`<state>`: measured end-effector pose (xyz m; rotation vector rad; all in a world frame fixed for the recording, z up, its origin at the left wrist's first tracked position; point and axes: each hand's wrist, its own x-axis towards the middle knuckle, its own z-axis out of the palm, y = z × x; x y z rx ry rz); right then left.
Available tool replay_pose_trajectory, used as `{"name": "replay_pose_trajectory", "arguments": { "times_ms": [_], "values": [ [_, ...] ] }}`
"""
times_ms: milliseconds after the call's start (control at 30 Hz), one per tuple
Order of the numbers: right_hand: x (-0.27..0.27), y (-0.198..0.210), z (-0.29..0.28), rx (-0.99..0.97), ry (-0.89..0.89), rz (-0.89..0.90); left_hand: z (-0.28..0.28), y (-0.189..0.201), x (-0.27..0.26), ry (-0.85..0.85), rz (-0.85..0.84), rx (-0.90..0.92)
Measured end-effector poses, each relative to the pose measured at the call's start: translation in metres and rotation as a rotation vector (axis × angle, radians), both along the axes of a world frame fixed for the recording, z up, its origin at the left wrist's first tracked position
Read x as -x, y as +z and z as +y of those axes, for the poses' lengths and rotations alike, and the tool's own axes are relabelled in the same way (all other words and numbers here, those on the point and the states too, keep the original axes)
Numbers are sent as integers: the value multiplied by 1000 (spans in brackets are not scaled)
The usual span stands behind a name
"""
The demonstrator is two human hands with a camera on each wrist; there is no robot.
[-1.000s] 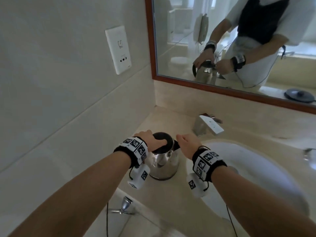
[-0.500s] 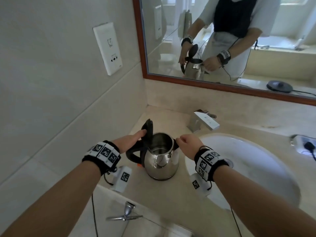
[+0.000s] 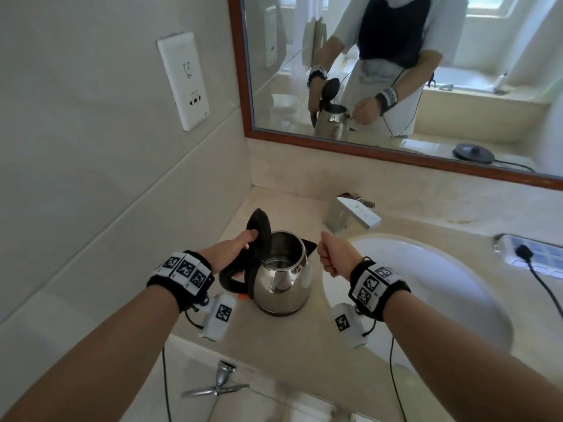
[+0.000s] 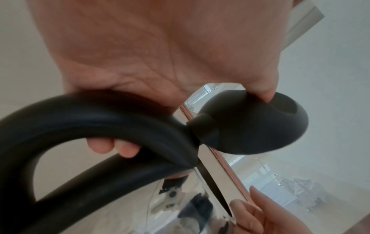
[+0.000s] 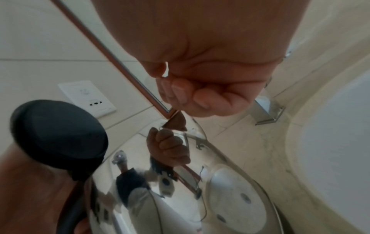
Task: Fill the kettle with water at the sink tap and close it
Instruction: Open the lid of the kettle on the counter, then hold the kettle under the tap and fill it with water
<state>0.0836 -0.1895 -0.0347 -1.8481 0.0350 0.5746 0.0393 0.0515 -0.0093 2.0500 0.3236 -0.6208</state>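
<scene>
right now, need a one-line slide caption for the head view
Left hand grips the handle of the open steel kettle, thumb propping the lid upright; right hand curled beside the spout, sink alongside.

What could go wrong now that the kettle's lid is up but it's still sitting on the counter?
1. The lid stands open only under the left hand's thumb; if the thumb slips, it may drop shut before filling.
2. The kettle sits left of the tap, so it must be carried over the basin; lifted by the handle alone, it could swing and knock the spout.
3. A plugged-in cable lies near the basin's far side, so splashes there would be risky.
</scene>
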Motion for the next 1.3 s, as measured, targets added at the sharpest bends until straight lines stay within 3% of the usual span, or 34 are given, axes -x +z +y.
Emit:
{"name": "replay_pose_trajectory", "arguments": {
  "times_ms": [200, 533, 900, 1300],
  "values": [
    [-6, 0, -32, -18, -43, 54, -22, -5, 2, 60, -16, 78],
    [-69, 32, -157, 350, -113, 34, -146, -24, -35, 147, -3, 299],
    [-192, 6, -156, 628, 236, 81, -234, -65, -63, 376, 136, 423],
    [-235, -31, -134, 818, 583, -229, -239, -108, -91, 521, 173, 552]
  ]
}}
